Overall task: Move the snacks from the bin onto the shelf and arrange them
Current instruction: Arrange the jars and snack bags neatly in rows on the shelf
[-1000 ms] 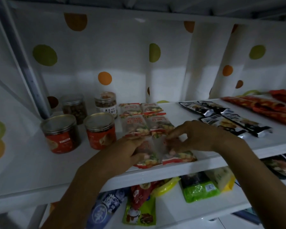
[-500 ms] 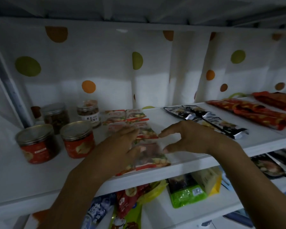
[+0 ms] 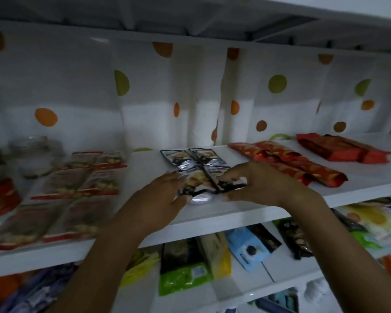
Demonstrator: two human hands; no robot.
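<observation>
Pressed the left hand [image 3: 158, 199], fingers straight, against the silver-black snack packets [image 3: 202, 182] near the shelf's [image 3: 215, 214] front edge; pinched their right side with the right hand [image 3: 257, 186].

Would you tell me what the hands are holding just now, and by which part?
The right hand pinches the front black-and-silver packet by its right edge; the left hand presses the left edge of the neighbouring packet.

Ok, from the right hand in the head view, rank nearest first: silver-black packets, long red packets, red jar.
1. silver-black packets, pinched by the right hand.
2. long red packets, just to its right.
3. red jar, far left.
</observation>
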